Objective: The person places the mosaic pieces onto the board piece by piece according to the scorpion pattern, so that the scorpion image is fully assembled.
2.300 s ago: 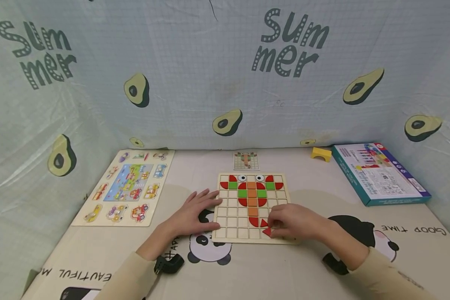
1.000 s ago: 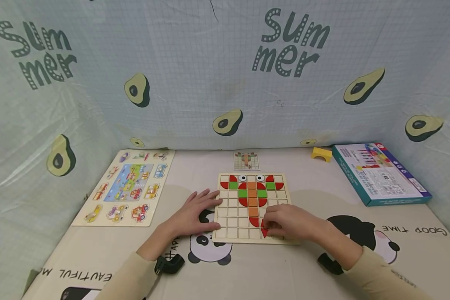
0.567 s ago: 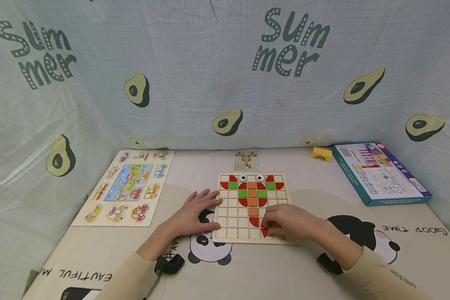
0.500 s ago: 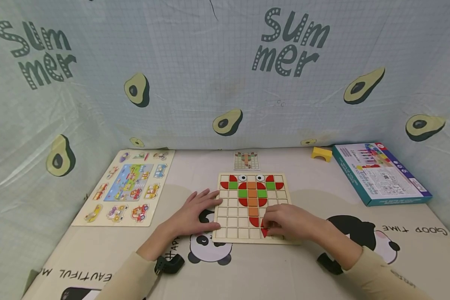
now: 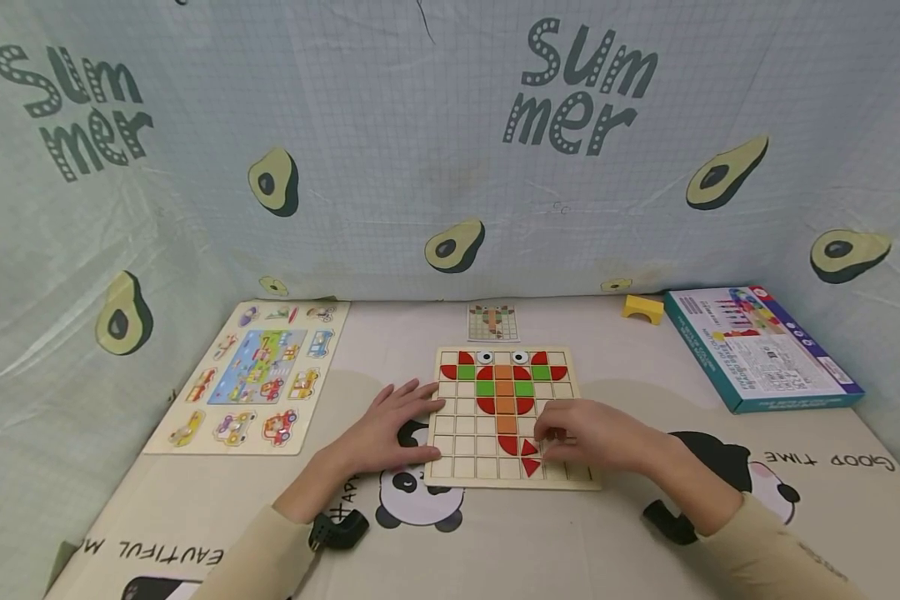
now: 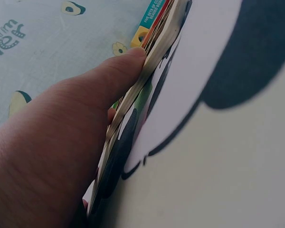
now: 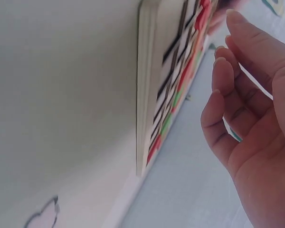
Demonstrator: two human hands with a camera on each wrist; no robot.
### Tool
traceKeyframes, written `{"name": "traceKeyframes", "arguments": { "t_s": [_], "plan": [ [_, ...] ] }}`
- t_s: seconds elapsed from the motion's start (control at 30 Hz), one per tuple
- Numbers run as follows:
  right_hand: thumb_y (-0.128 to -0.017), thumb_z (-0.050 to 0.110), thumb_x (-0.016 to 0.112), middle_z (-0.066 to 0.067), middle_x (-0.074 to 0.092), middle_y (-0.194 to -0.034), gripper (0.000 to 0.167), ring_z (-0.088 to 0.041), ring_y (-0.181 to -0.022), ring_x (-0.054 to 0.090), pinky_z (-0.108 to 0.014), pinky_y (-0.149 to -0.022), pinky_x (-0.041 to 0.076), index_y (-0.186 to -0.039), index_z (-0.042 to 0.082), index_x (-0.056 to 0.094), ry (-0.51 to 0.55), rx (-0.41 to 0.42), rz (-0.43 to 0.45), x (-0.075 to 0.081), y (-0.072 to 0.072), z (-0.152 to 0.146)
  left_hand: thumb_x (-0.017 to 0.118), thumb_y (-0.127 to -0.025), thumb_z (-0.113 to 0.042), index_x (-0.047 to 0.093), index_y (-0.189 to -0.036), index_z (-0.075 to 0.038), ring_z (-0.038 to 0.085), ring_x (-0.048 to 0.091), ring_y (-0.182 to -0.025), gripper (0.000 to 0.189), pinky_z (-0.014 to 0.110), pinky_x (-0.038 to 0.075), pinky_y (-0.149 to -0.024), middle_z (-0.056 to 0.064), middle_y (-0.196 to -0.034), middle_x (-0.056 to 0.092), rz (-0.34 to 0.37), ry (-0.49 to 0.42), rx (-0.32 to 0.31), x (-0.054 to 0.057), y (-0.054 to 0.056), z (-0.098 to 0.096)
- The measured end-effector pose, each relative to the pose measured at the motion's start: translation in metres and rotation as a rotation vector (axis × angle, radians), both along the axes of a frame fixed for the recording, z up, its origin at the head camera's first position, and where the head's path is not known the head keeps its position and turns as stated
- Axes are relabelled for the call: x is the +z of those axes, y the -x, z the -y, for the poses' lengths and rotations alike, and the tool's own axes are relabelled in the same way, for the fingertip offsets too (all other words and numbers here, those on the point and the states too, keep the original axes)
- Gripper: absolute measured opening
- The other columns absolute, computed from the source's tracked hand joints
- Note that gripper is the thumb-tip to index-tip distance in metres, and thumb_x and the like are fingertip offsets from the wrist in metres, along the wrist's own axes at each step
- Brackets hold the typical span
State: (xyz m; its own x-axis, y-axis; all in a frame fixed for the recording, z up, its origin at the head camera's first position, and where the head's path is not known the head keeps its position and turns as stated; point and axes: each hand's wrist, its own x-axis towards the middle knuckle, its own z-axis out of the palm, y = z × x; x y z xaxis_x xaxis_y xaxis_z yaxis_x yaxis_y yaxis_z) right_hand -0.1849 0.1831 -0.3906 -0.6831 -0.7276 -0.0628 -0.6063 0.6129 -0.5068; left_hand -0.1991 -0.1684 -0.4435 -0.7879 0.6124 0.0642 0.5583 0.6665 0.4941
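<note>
A wooden grid board [image 5: 465, 469] lies on the table in the head view, bearing red, green and orange tiles and two eye tiles. My left hand [image 5: 387, 427] rests at its left edge, fingers spread, with fingertips and thumb on the rim; the left wrist view shows the thumb [image 6: 118, 71] on that edge. Over the lower right squares hovers my right hand [image 5: 588, 435], fingers loosely bent and holding nothing. Just left of its fingertips two red triangle tiles [image 5: 531, 467] lie one below the other. The right wrist view shows a gap between thumb and fingers [image 7: 223, 76].
Behind the board lies a small pattern card [image 5: 493, 322]. A vehicle puzzle board [image 5: 315, 333] is at the left. At the back right are a yellow arch block [image 5: 642, 309] and a boxed game [image 5: 765, 350]. A printed fabric wall [image 5: 375, 150] rises behind the table.
My right hand has nudged the lower red triangle left under the upper one, then let go and drawn back slightly to the right. The left hand has stayed in place.
</note>
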Motion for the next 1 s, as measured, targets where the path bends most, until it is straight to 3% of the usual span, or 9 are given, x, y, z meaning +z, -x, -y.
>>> {"name": "traceKeyframes", "arguments": {
  "t_s": [0.37,0.7,1.0],
  "plan": [
    [-0.091,0.022,0.078,0.007,0.062,-0.095,0.022,-0.011,-0.086,0.056,-0.028,-0.075,0.053,-0.111,0.014,0.070,0.085,-0.117,0.037,0.004,0.004,-0.023,0.071,-0.089,-0.056,0.054,-0.148,-0.017,0.030,0.016,-0.152,0.073,0.056,0.006,-0.121,0.003,-0.161,0.035,-0.004,-0.009,-0.004,-0.001,0.001,0.001],
    [-0.092,0.028,0.077,0.010,0.059,-0.090,0.032,-0.011,-0.084,0.055,-0.027,-0.072,0.051,-0.116,0.008,0.069,0.175,-0.190,-0.017,-0.001,0.000,-0.052,0.071,-0.088,-0.057,0.052,-0.149,-0.019,0.028,0.016,-0.153,0.074,0.054,0.006,-0.121,0.002,-0.162,0.034,-0.001,-0.001,-0.005,-0.001,0.002,0.002],
    [-0.092,0.026,0.077,0.007,0.059,-0.090,0.032,-0.011,-0.083,0.055,-0.025,-0.071,0.051,-0.117,0.007,0.068,0.229,-0.250,-0.014,-0.010,-0.002,-0.072,0.071,-0.087,-0.057,0.051,-0.150,-0.020,0.028,0.018,-0.152,0.075,0.052,0.008,-0.121,0.003,-0.161,0.036,0.005,0.011,0.038,-0.001,-0.003,0.007]
  ]
}}
